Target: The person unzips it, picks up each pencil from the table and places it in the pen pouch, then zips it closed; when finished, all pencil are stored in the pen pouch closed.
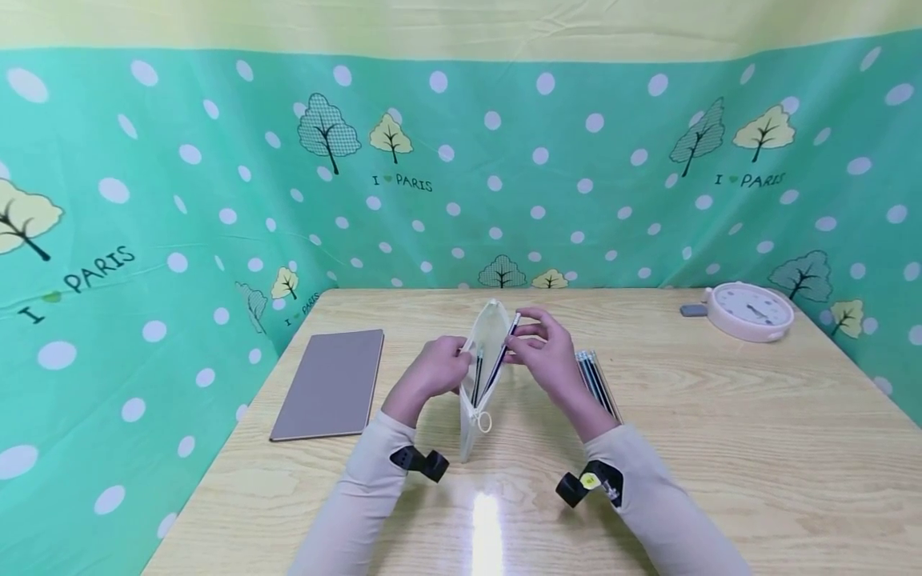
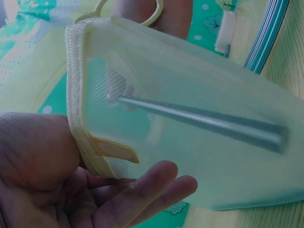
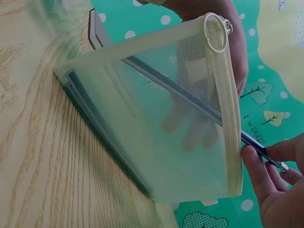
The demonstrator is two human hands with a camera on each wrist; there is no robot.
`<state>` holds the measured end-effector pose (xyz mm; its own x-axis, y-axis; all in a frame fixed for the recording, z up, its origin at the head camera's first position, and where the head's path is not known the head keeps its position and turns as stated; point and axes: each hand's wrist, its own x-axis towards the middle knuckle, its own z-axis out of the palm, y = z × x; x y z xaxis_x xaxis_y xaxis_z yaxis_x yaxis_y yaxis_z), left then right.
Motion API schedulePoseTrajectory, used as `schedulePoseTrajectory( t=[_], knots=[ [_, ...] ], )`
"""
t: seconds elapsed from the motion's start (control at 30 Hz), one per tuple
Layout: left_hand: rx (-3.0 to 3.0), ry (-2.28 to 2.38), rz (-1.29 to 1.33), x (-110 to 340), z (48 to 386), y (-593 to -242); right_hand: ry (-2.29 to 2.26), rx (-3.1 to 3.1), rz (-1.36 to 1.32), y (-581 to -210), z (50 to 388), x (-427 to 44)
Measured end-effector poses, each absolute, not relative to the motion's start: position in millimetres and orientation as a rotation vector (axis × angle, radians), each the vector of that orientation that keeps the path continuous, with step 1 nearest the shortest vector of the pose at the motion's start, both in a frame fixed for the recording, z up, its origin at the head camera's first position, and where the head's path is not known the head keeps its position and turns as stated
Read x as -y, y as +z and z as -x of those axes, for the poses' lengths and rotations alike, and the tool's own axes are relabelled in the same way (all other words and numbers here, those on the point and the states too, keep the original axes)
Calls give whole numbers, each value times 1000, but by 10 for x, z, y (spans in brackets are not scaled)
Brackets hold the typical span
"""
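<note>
A pale mesh zip pouch [image 3: 190, 175] with a ring pull stands tilted above the table, its zipped side open upward. My left hand [image 1: 442, 366] grips the pouch's rim on the left, thumb at the opening and fingers outside. In the right wrist view, my right hand [image 3: 280, 175] pinches a dark pencil [image 3: 254, 142] near its metal-capped end. Most of that pencil lies inside the pouch, slanting down. At least one other dark pencil [image 1: 478, 376] is in the pouch, seen through the mesh along its bottom in the right wrist view.
Several pencils [image 1: 594, 380] lie together on the table [image 1: 720, 448], partly behind my right forearm. A grey notebook [image 1: 331, 384] lies at left. At the back right are a pale round clock [image 1: 749, 312] and a small grey block [image 1: 694, 310]. A green patterned curtain [image 1: 504, 184] hangs behind.
</note>
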<state>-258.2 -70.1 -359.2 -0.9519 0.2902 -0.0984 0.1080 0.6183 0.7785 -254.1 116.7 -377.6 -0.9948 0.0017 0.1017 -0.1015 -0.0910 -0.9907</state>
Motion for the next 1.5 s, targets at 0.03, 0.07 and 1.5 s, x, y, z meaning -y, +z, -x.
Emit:
schedulePoseTrajectory(
  t=[0.03,0.07,1.5],
  knots=[
    [-2633,1244,-331,698,2583,-3592,2245,2096,-131,-3774,2538,-1165],
    [-2635,1248,-332,697,2582,-3592,2227,2119,-148,-3771,2535,-1163],
    [-2598,1262,-314,731,2615,-3611,1317,3222,2,-4075,3064,-2611]
  ],
)
